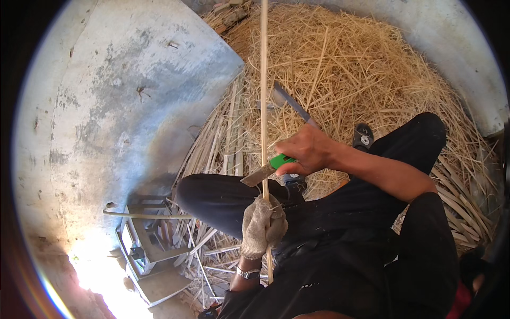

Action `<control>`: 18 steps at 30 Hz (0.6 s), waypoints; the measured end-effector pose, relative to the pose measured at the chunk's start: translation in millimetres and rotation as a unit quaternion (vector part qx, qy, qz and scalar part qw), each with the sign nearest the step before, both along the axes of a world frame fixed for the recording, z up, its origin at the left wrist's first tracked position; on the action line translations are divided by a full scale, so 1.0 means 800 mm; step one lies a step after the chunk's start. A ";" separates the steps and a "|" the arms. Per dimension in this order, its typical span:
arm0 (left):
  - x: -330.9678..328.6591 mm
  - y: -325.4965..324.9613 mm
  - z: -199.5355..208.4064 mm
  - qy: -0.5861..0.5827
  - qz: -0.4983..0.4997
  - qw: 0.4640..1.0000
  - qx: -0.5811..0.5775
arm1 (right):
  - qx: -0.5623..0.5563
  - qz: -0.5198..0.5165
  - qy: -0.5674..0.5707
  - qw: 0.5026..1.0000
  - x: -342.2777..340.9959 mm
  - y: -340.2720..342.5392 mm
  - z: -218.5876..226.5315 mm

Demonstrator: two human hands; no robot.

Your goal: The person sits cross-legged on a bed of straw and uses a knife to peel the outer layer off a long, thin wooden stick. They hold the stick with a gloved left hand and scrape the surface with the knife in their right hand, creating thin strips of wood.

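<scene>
A long, thin, pale strip [264, 80], like split bamboo, runs upright through the middle of the view. My left hand [260, 223], in a whitish knitted work glove, closes around its lower part, and the strip's end shows below the glove beside my wrist. My right hand [306, 150] is bare and grips a green-handled knife [257, 176]. The knife's short, broad, dull blade lies across the strip just above the glove, pointing down to the left. A thin curl of material hangs near where they meet.
A heap of straw-like shavings [350, 58] fills the far side. A long grey blade [292, 102] rests on it. Split strips [228, 127] lie along the left wall [133, 80]. A small wooden stool-like frame [149, 244] stands at lower left. My crossed legs surround the work.
</scene>
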State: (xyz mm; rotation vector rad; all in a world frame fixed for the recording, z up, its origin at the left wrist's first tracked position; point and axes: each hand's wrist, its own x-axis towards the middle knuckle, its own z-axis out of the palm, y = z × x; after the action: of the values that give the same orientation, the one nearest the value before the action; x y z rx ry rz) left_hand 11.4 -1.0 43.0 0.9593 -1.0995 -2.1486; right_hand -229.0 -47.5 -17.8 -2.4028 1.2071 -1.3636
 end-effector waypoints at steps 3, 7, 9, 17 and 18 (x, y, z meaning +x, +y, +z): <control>-0.005 -0.005 -0.005 0.091 -0.021 0.995 0.043 | -0.017 -0.049 0.017 0.998 0.004 -0.003 0.002; -0.007 -0.005 -0.004 0.067 0.004 0.997 0.049 | -0.035 -0.093 0.012 0.995 0.013 -0.013 -0.002; -0.007 -0.004 -0.002 0.013 0.033 0.999 -0.003 | -0.034 -0.103 0.015 0.994 0.013 -0.016 -0.007; -0.012 0.003 -0.006 -0.025 0.010 1.000 0.009 | -0.008 -0.251 0.031 0.967 -0.058 -0.058 -0.015; -0.013 0.001 -0.007 -0.030 0.010 0.999 0.009 | -0.020 -0.257 0.042 0.965 -0.064 -0.060 -0.019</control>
State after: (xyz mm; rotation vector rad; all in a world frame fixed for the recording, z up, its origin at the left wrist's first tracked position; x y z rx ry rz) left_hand 0.6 -0.4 37.5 1.0439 -1.0974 -2.1296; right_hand -280.0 -95.2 -33.1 -2.2813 1.9431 -1.4205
